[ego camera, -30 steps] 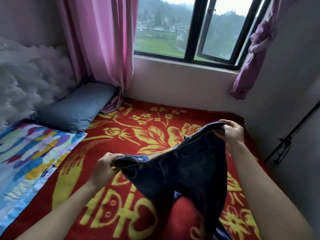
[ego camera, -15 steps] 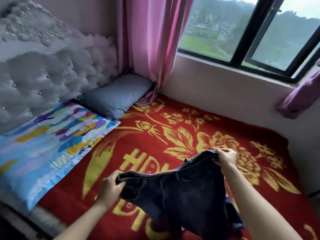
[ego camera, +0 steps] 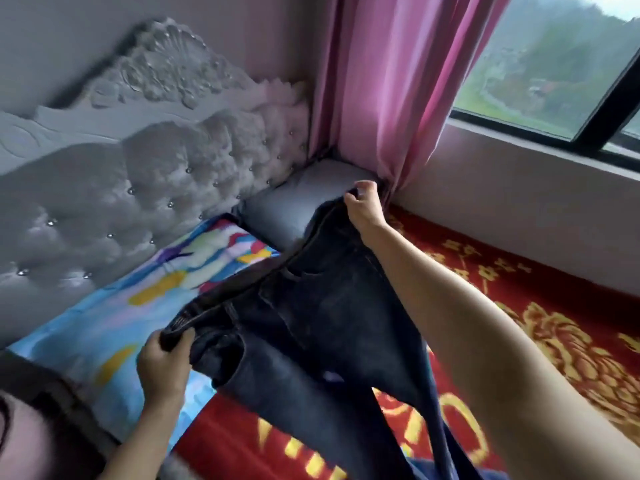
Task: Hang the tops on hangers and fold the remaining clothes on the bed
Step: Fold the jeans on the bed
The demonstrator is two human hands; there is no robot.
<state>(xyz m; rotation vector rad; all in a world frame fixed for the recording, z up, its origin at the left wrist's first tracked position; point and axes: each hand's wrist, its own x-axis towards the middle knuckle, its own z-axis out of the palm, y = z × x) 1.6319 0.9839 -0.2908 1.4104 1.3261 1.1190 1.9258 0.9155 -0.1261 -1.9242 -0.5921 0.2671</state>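
The jeans are dark denim, matt and coarse-woven. The red blanket looks like plush, fuzzy cloth. The headboard is tufted grey upholstery, perhaps velvet, studded with shiny buttons. The curtain is smooth pink fabric. The multicoloured pillowcase has a slight sheen.

- jeans: dark blue-black
- blanket: red with yellow flowers
- pillowcase: light blue, multicoloured patches
- pillow: grey
- curtain: pink
- headboard: grey, tufted
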